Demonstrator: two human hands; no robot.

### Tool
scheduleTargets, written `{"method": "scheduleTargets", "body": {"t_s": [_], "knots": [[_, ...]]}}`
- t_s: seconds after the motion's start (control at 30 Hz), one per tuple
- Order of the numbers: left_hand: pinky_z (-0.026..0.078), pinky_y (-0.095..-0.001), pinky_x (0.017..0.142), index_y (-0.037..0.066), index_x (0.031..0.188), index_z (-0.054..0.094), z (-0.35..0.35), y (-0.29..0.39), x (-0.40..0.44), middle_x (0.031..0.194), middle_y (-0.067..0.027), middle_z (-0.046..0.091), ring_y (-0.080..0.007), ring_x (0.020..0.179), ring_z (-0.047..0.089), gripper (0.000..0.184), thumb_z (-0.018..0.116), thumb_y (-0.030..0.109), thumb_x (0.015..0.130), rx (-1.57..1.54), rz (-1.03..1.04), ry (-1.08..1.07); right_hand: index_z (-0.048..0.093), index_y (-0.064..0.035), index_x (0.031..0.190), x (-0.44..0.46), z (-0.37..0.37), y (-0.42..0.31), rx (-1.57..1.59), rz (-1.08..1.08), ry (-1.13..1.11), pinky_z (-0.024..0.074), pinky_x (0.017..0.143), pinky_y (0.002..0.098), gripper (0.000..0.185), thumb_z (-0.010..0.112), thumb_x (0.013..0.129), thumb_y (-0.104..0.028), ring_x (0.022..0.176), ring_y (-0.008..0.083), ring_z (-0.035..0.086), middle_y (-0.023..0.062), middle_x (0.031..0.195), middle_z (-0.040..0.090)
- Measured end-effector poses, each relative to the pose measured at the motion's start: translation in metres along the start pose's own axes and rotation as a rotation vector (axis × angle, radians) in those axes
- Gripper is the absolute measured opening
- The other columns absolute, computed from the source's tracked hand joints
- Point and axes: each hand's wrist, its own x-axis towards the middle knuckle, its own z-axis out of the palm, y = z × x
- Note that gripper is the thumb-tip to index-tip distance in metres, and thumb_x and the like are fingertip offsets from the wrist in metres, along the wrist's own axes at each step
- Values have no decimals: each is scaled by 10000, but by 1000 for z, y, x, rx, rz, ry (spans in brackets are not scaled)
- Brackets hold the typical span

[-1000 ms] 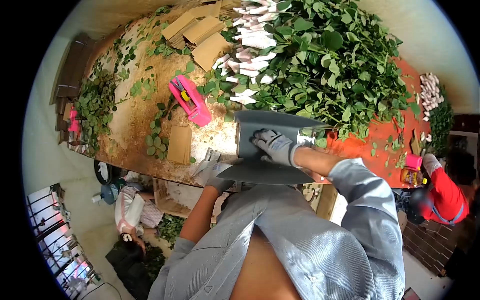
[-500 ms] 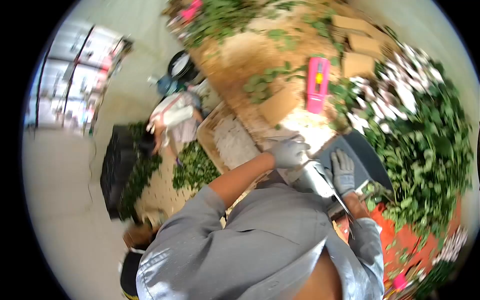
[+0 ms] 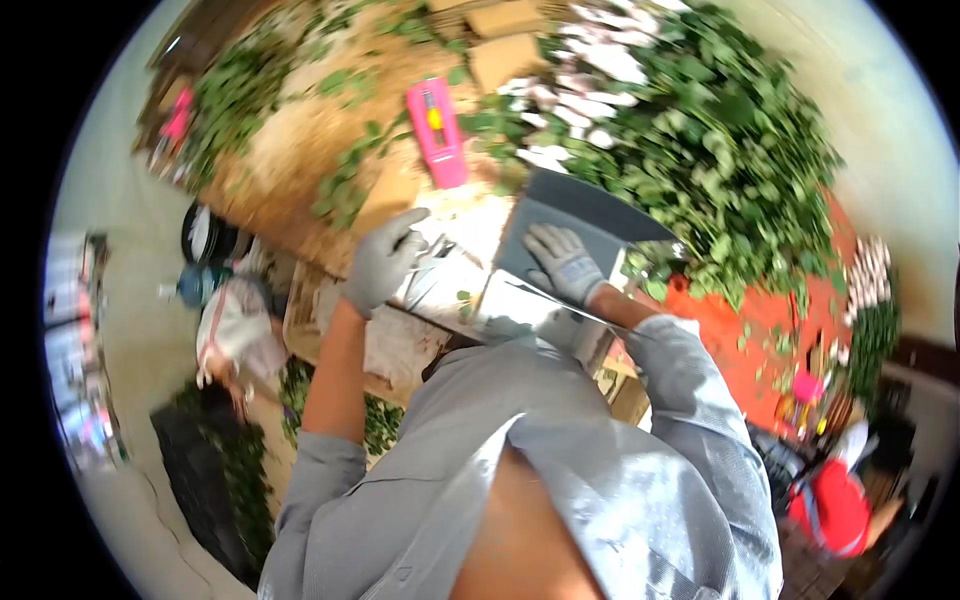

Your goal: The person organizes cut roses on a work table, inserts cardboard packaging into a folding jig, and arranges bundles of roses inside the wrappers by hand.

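Note:
My gloved left hand (image 3: 382,262) hovers over the near edge of the worktable, its fingers loosely bent and apart, with nothing visible in them. Beside it on a bright surface lie some small metallic pieces (image 3: 440,250), too blurred to name. My gloved right hand (image 3: 568,265) lies flat with fingers stretched on a dark grey tray-like panel (image 3: 585,200) with a raised curved edge. A shiny metal sheet or edge (image 3: 530,305) runs in front of my body, below that hand.
A pink holder with a yellow item (image 3: 437,140) stands on the wooden table (image 3: 270,130). Cardboard pieces (image 3: 505,62) lie behind it. To the right are leafy stems (image 3: 720,150) with white-wrapped heads (image 3: 590,80) and a red surface (image 3: 750,350). Other people (image 3: 240,325) are at left and lower right.
The view has turned, so the table appears shifted left. My left hand has moved away from the metal edge and its fingers have loosened. My right hand still rests on the grey panel.

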Motion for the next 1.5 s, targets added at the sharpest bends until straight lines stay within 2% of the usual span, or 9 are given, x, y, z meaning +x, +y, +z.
{"method": "scheduleTargets", "body": {"t_s": [0.27,0.47,0.63,0.93,1.13,1.2,1.27,1.33,1.5], "knots": [[553,-298,830,5,1297,661,45,61,82,1095,-111,736,-145,915,691,328,587,164,1020,75,31,-468,505,-54,1439,0,-3,-4,11,7,58,307,1186,488,671,690,882,-379,1414,346,423,168,1523,461],[518,-372,973,-15,1268,663,101,103,94,1147,-172,710,-262,1082,675,457,661,349,991,248,287,-1257,501,-62,1450,-1,-2,1,69,44,23,293,1193,478,656,643,908,-403,1429,328,417,158,1529,466],[480,-454,1020,1,1333,615,138,119,74,1258,-227,641,-385,1191,612,603,641,482,970,503,432,-1422,484,-81,1479,-3,1,2,82,30,7,256,1221,483,656,621,893,-343,1465,326,378,154,1567,429],[521,-435,814,88,1018,636,159,87,14,979,-122,650,-299,941,661,204,643,219,862,969,736,-815,525,-72,1446,-3,2,2,1,2,20,272,1206,450,565,577,913,-252,1472,280,372,132,1559,446],[489,-465,955,18,1220,625,149,118,48,1215,-196,627,-353,1141,619,488,688,356,874,646,490,-1066,524,-117,1463,-2,-6,2,137,25,-22,267,1200,452,601,593,900,-316,1464,292,384,117,1586,421],[429,-468,1050,14,1300,596,155,141,60,1354,-181,561,-357,1262,535,561,702,335,853,665,1000,-444,602,-146,1386,-2,-33,-5,534,251,-100,369,1128,443,547,637,878,-345,1377,303,482,135,1466,545],[378,-476,1099,19,1364,568,168,140,81,1408,-165,523,-354,1309,481,621,701,320,837,653,953,-453,699,-86,1122,-5,4,1,360,117,251,503,955,477,385,694,835,-344,1077,378,635,162,1082,699],[372,-477,1104,32,1386,559,190,118,97,1423,-181,515,-355,1317,482,636,694,302,826,972,1044,-318,696,-79,1124,-5,-3,-1,380,180,62,486,973,497,404,676,842,-368,1077,404,631,179,1098,694],[513,-404,758,100,978,625,217,109,121,898,-70,609,-252,880,624,186,672,241,866,891,922,-267,680,-57,1168,-5,-2,2,301,120,-24,426,1035,557,483,639,858,-425,1130,474,588,255,1170,655]]}}
